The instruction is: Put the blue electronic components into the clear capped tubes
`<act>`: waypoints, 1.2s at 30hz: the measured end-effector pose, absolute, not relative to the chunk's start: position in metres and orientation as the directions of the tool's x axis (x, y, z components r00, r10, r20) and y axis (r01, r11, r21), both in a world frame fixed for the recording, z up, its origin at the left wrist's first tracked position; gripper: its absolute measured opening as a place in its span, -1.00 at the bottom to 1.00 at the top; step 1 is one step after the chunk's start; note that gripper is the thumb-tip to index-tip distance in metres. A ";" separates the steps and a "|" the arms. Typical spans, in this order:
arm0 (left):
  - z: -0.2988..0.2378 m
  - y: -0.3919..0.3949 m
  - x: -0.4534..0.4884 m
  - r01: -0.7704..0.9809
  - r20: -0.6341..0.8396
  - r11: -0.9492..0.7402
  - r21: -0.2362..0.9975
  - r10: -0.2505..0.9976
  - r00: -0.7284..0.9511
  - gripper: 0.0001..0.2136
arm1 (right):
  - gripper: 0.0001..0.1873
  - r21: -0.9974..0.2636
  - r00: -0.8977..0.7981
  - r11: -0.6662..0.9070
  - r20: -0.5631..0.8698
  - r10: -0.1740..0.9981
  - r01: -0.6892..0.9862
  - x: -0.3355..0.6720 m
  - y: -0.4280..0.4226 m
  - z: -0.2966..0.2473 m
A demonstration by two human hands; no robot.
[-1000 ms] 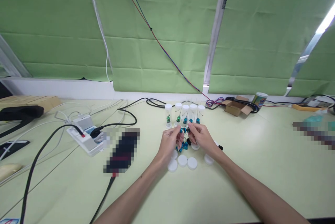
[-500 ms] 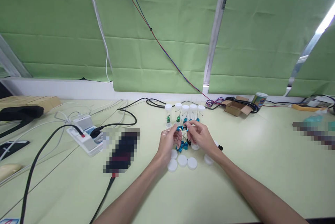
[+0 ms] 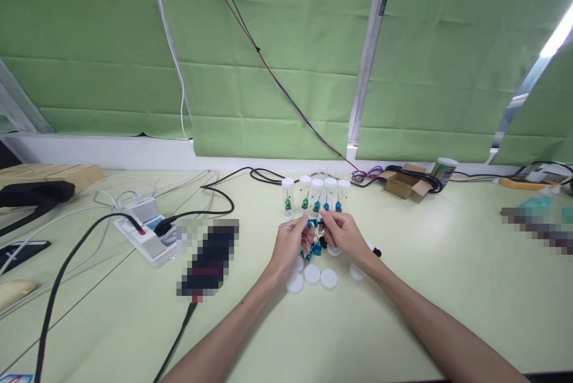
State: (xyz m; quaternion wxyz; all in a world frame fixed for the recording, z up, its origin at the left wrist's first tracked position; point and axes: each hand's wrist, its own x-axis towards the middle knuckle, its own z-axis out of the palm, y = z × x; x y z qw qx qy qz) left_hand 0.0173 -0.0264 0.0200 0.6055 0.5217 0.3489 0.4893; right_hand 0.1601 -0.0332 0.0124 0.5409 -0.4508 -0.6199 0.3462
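My left hand and my right hand meet above the pale green table, fingers pinched together on a small blue part with thin wire legs. Several more small blue parts lie on the table just under my hands. Behind them stands a row of clear tubes with white caps, each holding a green or blue part. Three loose white caps lie in front of my hands, and another cap lies under my right wrist.
A white power strip with black and white cables sits at left, beside a blurred dark object. An open cardboard box and a printed cup stand at the back right. Green blinds hang behind the table.
Both hands dipped slightly lower and closer together, still pinching the small blue part; half a second ago they were raised a little toward the tubes.
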 end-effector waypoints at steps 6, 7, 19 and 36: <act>0.018 -0.025 0.019 -0.245 0.077 -0.002 0.969 0.951 0.298 -0.63 | -0.39 -0.934 0.063 0.292 0.310 0.949 0.205 0.160 -0.029 0.007; 0.018 -0.025 0.018 -0.254 0.070 0.006 0.967 0.954 0.290 -0.63 | -0.38 -0.934 0.067 0.295 0.314 0.947 0.202 0.160 -0.029 0.007; 0.018 -0.023 0.015 -0.305 0.037 0.038 0.952 0.971 0.236 -0.61 | -0.68 -0.923 -0.073 0.363 0.356 0.931 0.128 0.159 -0.039 0.018; 0.016 -0.025 0.017 -0.213 0.124 -0.058 0.975 0.941 0.314 -0.61 | -0.34 -0.931 0.026 0.299 0.311 0.950 0.209 0.159 -0.032 0.013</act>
